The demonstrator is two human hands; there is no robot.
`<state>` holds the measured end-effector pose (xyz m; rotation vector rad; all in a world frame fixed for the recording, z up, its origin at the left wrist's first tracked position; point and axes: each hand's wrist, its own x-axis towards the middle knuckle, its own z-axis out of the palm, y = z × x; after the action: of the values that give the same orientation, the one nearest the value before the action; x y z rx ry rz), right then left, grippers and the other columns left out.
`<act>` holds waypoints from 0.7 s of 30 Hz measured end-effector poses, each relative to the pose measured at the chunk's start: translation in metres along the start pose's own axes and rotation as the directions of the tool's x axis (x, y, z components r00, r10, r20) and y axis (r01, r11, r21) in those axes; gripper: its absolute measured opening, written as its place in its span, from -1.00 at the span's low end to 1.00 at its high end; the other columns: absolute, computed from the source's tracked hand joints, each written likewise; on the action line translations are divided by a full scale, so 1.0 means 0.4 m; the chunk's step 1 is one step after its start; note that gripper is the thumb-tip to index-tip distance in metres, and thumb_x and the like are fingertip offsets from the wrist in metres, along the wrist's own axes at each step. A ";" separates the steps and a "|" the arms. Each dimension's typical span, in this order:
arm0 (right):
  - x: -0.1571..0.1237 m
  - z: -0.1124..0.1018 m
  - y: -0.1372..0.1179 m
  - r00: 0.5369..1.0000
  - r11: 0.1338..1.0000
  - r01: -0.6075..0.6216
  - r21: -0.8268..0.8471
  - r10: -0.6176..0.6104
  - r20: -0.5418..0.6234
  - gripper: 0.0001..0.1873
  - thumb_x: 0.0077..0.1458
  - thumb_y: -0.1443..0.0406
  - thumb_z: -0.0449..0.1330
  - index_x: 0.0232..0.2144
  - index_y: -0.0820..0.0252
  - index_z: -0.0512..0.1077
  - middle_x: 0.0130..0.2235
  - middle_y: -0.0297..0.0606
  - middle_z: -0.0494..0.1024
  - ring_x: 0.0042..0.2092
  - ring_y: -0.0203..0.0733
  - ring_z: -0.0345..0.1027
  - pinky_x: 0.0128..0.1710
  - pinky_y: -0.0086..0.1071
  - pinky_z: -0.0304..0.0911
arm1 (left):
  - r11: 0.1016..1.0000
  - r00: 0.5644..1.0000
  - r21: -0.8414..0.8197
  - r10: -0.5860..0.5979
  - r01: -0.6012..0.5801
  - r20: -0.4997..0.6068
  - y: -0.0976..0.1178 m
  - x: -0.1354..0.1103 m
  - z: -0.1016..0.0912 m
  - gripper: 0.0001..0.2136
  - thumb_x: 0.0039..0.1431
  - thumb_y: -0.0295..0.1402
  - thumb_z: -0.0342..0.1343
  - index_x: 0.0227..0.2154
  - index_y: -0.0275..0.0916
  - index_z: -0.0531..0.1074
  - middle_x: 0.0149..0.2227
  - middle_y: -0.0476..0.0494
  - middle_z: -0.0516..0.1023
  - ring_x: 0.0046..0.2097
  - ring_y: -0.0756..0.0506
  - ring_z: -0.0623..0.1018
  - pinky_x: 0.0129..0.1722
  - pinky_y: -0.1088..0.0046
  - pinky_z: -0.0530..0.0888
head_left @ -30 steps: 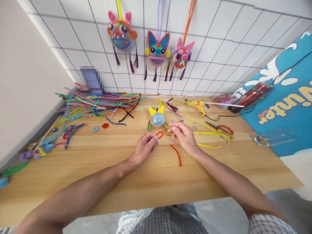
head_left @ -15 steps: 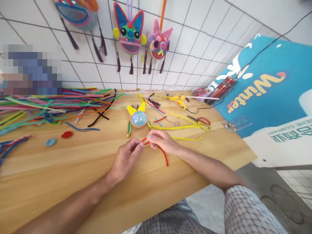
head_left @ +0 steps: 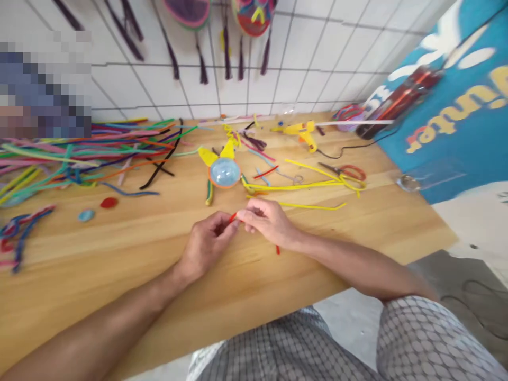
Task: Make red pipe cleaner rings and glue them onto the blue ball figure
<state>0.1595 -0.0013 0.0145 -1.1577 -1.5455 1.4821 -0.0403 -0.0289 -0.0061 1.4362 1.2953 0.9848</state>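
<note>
Red fuzzy strip (head_left: pixel 233 217) sits pinched between the two hands, just above the near part of the wooden surface (head_left: pixel 138 264). The left hand (head_left: pixel 204 242) has a narrow grip on it, thumb pressed to the curled fingers; the right hand (head_left: pixel 270 225) closes on it too, thumb and forefinger together, its tips right beside the left thumb. Fingers cover most of the strip, so its exact shape is hard to make out. Just below the right hand, the end of a second red piece (head_left: pixel 278 250) lies on the wood, partly hidden by that hand.

Beyond the hands rests a clear dome (head_left: pixel 225 172) with an orange rim and two yellow ears (head_left: pixel 208 156). Yellow stems (head_left: pixel 305 186) stretch away to its right, meeting scissors (head_left: pixel 352 172) with red handles. Further back lies a yellow glue gun (head_left: pixel 300 130), a long white stick (head_left: pixel 353 123) jutting from its rear.

On the left, a blue disc (head_left: pixel 86 215) and a red disc (head_left: pixel 108 202) lie near each other, in front of a heap of many-coloured stems (head_left: pixel 130 148). Dark tassels (head_left: pixel 202 69) hang against the white grid wall (head_left: pixel 325 63).
</note>
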 end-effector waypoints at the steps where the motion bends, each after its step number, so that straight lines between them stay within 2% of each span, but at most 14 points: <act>1: 0.001 0.000 0.003 1.000 0.999 -0.005 0.036 0.005 -0.001 -0.44 0.19 -0.20 0.38 -0.43 0.12 0.45 -0.51 -0.39 0.54 -0.47 -0.32 0.37 -0.45 -0.45 0.26 | 1.000 1.000 -0.009 0.007 -0.007 0.019 0.003 0.000 -0.001 -0.64 0.23 -0.01 0.36 -0.37 -0.25 0.57 -0.47 -0.01 0.52 -0.44 0.02 0.39 -0.43 0.50 0.33; 3: 0.006 0.001 0.007 1.000 0.994 -0.013 0.113 0.015 -0.011 -0.44 0.16 -0.20 0.39 -0.46 0.11 0.42 -0.52 -0.39 0.53 -0.48 -0.33 0.36 -0.45 -0.45 0.28 | 0.997 0.999 -0.073 0.017 -0.014 0.045 0.011 0.002 -0.007 -0.62 0.27 0.02 0.35 -0.32 -0.24 0.57 -0.46 0.00 0.52 -0.45 0.02 0.38 -0.43 0.49 0.33; 6: 0.014 0.001 0.006 0.999 0.982 -0.035 0.188 0.039 -0.019 -0.42 0.12 -0.20 0.43 -0.48 0.10 0.38 -0.52 -0.40 0.52 -0.50 -0.34 0.33 -0.47 -0.44 0.28 | 0.990 0.997 -0.141 0.030 -0.020 0.070 0.024 0.007 -0.018 -0.58 0.43 0.05 0.17 -0.30 -0.24 0.55 -0.48 0.02 0.48 -0.47 0.02 0.38 -0.42 0.48 0.35; 10: 0.016 0.005 0.004 0.998 0.978 -0.049 0.203 0.055 -0.022 -0.44 0.08 -0.20 0.45 -0.41 0.11 0.45 -0.50 -0.40 0.54 -0.50 -0.34 0.34 -0.47 -0.44 0.29 | 0.994 0.994 -0.087 0.077 -0.070 0.077 0.029 0.008 -0.020 -0.62 0.37 -0.02 0.25 -0.40 -0.23 0.53 -0.48 0.02 0.48 -0.47 0.03 0.34 -0.43 0.48 0.33; 14: 0.012 0.006 0.009 1.000 0.990 -0.001 0.138 0.003 -0.015 -0.47 0.14 -0.16 0.44 -0.41 0.12 0.45 -0.49 -0.42 0.54 -0.49 -0.36 0.34 -0.46 -0.46 0.27 | 0.998 0.997 -0.009 0.066 -0.065 0.045 0.015 0.004 -0.013 -0.65 0.35 -0.07 0.26 -0.44 -0.22 0.50 -0.53 0.05 0.42 -0.50 0.03 0.30 -0.46 0.49 0.29; 18: 0.007 0.004 0.010 1.000 0.994 0.014 0.109 -0.012 -0.016 -0.51 0.18 -0.12 0.44 -0.40 0.12 0.44 -0.49 -0.43 0.53 -0.48 -0.36 0.33 -0.45 -0.45 0.26 | 0.996 0.994 0.012 0.089 -0.090 0.063 0.007 0.002 -0.011 -0.69 0.34 -0.08 0.26 -0.37 -0.23 0.56 -0.45 -0.02 0.54 -0.43 0.00 0.41 -0.41 0.49 0.36; 21: 0.006 0.002 0.009 1.000 0.992 0.025 0.122 -0.024 -0.009 -0.56 0.19 -0.09 0.42 -0.32 0.12 0.48 -0.43 -0.40 0.56 -0.43 -0.32 0.38 -0.41 -0.44 0.31 | 0.997 0.996 -0.012 0.072 -0.072 0.058 0.015 0.002 -0.014 -0.70 0.33 -0.08 0.26 -0.37 -0.23 0.57 -0.47 0.00 0.52 -0.45 0.01 0.39 -0.43 0.50 0.35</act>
<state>0.1583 0.0005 0.0108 -1.0694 -1.4379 1.5318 -0.0442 -0.0275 0.0009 1.5018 1.2018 0.9880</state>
